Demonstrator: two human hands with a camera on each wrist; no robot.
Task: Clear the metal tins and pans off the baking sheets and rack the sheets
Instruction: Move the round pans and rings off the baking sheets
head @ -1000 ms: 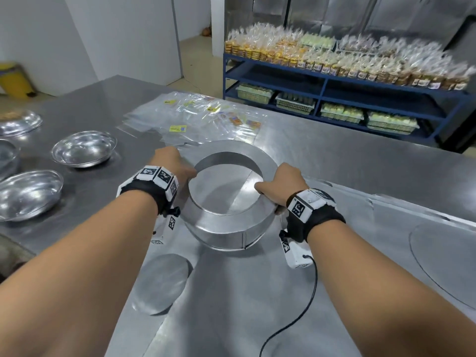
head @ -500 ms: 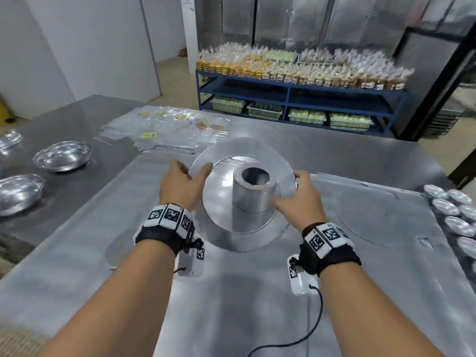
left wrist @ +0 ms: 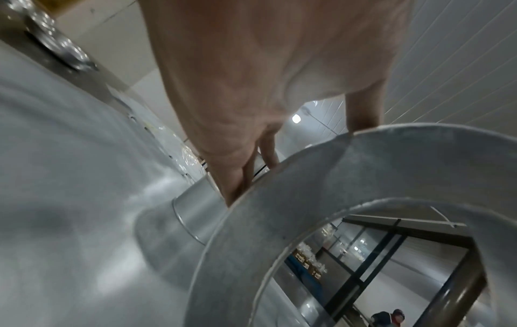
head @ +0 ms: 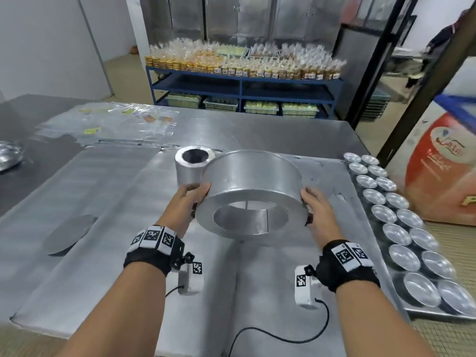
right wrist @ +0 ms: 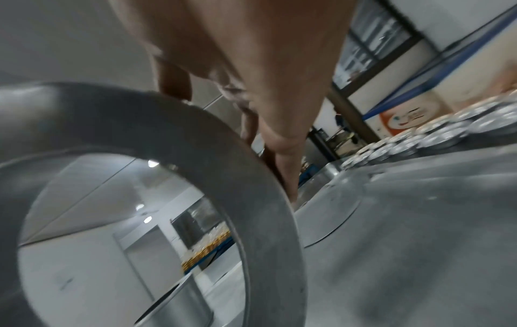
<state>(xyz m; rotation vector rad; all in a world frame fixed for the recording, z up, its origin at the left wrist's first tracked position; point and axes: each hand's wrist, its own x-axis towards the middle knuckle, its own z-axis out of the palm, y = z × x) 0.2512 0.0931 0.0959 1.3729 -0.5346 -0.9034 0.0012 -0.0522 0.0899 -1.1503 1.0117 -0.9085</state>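
A large metal ring pan (head: 252, 176) with a round hole in its flat face hangs above the baking sheet (head: 103, 202), tilted so the hole faces me. My left hand (head: 189, 199) grips its left wall and my right hand (head: 313, 204) grips its right wall. In the left wrist view the thumb hooks over the ring pan (left wrist: 307, 177) rim. The right wrist view shows fingers along the ring pan (right wrist: 223, 154) edge. A small open metal cylinder (head: 192, 167) stands upright on the sheet just behind my left hand, apart from the ring.
A flat round metal disc (head: 68, 234) lies on the sheet at the left. A tray (head: 425, 314) of several small tins (head: 383, 213) runs along the right edge. Plastic bags (head: 108, 122) lie at the back left, a metal bowl (head: 7, 155) far left, an orange sack (head: 443, 171) right.
Half a second ago the ring pan lay flat around the small cylinder. Now both hands hold it lifted clear, to the cylinder's right and tilted towards me.
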